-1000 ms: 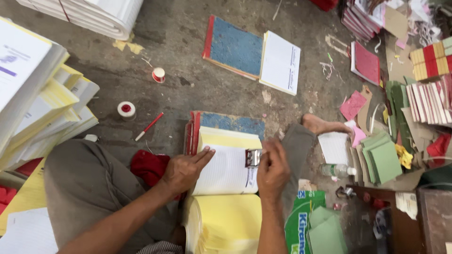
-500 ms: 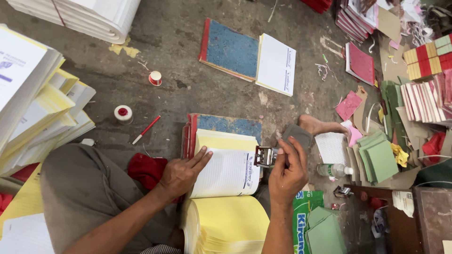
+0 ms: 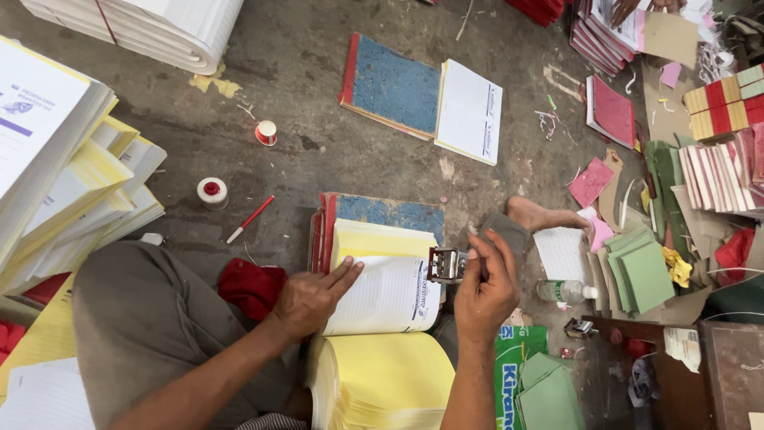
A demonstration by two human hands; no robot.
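White ruled sheet (image 3: pixel 386 296) atop a yellow pad (image 3: pixel 382 239) lies pinned under the flat, slightly spread left hand (image 3: pixel 312 299), forearm angled in from the lower left, while the raised right hand (image 3: pixel 487 288) closes its fingers around a metal stamper (image 3: pixel 446 265) just beside the sheet's right edge.

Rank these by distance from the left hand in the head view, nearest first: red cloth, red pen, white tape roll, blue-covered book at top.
1. Red cloth, just beside the left hand.
2. Red pen, up-left on the floor.
3. White tape roll, farther left.
4. Blue-covered book, top centre.
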